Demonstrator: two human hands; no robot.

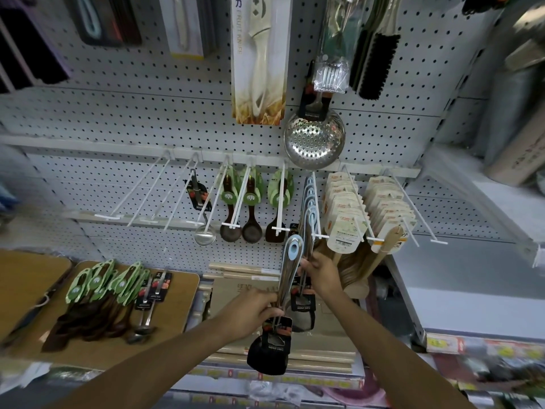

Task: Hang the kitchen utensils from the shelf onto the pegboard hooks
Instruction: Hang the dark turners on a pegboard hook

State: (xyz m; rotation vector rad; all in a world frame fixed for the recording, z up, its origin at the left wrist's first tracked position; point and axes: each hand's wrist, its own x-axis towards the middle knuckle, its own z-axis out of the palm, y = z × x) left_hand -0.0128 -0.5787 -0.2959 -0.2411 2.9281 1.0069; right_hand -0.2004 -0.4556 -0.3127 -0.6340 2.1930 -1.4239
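The pegboard [124,113] fills the whole back wall, with a row of long white hooks [165,199] sticking out of it; some carry dark wooden spoons with green cards [250,214], a small steel ladle [205,236], packs of wooden utensils [345,214] and a bunch of blue-looped handles [309,199], while the leftmost hooks carry nothing. A big perforated skimmer [314,140] hangs higher up next to a boxed fruit knife [259,60]. Down on the shelf, a wooden board [182,293] holds a pile of green-carded spoons [100,302] and a couple of steel ones [147,317]. In front of the shelf, the left hand [253,314] has its grip wrapped around the steel handle of a black-headed spatula [286,278], its blue loop pointing up toward the hooks. The right hand [321,276] pinches the handle of a second carded utensil [303,299] just beside it.
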